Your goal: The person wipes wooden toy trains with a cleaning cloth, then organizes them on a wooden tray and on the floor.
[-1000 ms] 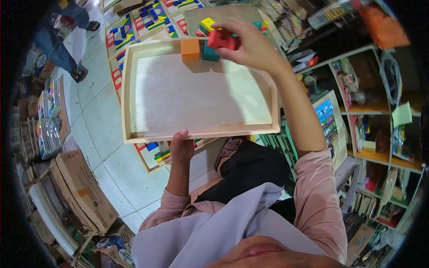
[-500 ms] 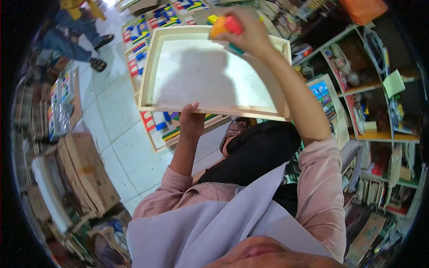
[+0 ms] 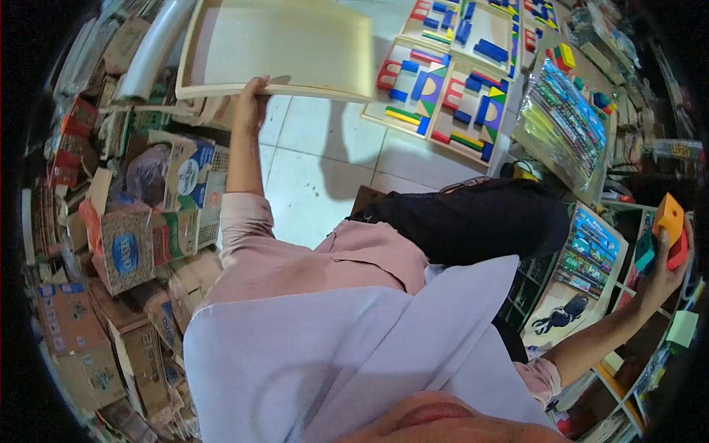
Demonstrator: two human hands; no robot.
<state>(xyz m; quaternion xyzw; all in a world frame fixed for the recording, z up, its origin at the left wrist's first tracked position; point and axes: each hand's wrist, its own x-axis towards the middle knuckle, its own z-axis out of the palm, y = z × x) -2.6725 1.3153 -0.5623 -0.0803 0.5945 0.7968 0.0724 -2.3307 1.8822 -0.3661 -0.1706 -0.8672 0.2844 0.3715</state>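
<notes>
My left hand (image 3: 253, 103) grips the near edge of a shallow wooden tray (image 3: 277, 90), held up at the upper left with its pale inside facing me. Out at the far right, my right hand (image 3: 670, 275) is closed around several toy blocks. Among them are an orange block (image 3: 669, 215) with a small hole, a red block (image 3: 679, 249) and a green block (image 3: 645, 252). Part of the red and green pieces is hidden by the fingers.
Wooden trays (image 3: 437, 142) of coloured blocks lie on the tiled floor ahead. Shelves (image 3: 620, 384) and a printed board (image 3: 591, 251) stand at the right. More blocks (image 3: 565, 56) sit at the upper right. Cardboard boxes (image 3: 122, 236) crowd the left side.
The tray has swung to the left with my left hand. My right hand has moved from above the tray to the far right, still holding the blocks. My view has turned.
</notes>
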